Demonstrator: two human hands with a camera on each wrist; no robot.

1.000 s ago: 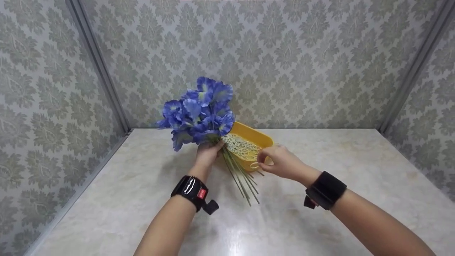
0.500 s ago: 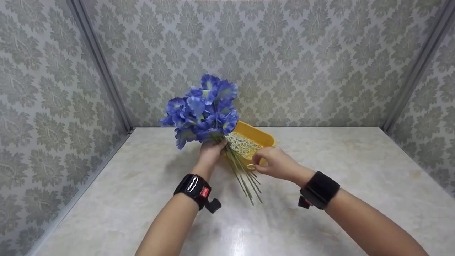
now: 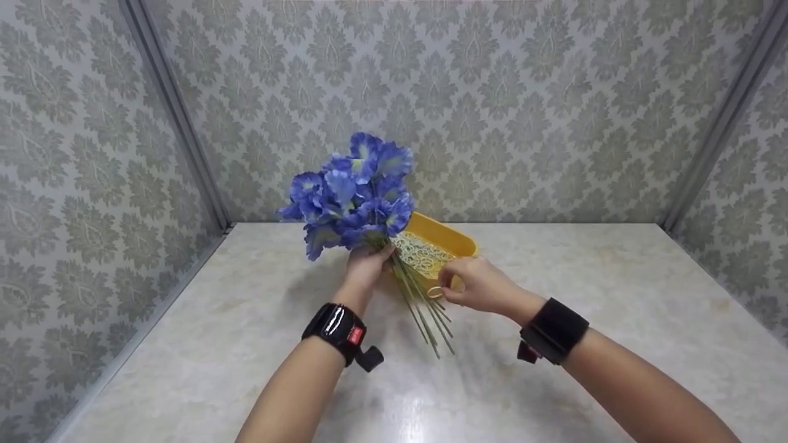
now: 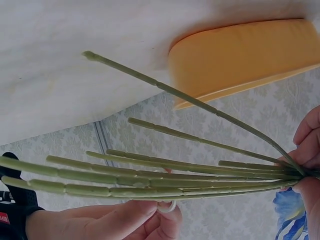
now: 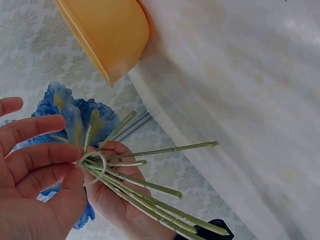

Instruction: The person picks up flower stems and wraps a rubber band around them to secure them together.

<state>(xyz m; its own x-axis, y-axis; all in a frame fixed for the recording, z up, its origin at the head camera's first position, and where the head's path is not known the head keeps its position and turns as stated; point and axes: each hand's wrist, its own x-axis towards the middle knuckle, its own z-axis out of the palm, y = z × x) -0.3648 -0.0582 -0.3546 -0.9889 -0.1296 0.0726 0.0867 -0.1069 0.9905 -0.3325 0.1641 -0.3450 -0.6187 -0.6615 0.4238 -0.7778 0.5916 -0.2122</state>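
In the head view my left hand (image 3: 366,266) grips a bunch of blue irises (image 3: 351,197) by the upper stems, just under the blooms. The green stems (image 3: 418,307) fan out below the grip toward the lower right. My right hand (image 3: 483,286) pinches a small pale rubber band (image 3: 434,292) between thumb and fingertips, right at the stems. Seen from the right wrist, the band (image 5: 104,165) is a round loop that overlaps the stems, which point toward the camera. The other right fingers (image 5: 35,127) are spread. In the left wrist view stems partly cover the band.
Behind the stems stands a yellow bin (image 3: 443,234) with many pale rubber bands (image 3: 422,252) in it. It rests on a marbled tabletop (image 3: 554,394). Patterned wall panels (image 3: 523,123) enclose the table at the back and both sides.
My right hand has moved a little left with the rubber band, which now overlaps the stems. The left hand and irises have shifted slightly right, the grip unchanged.
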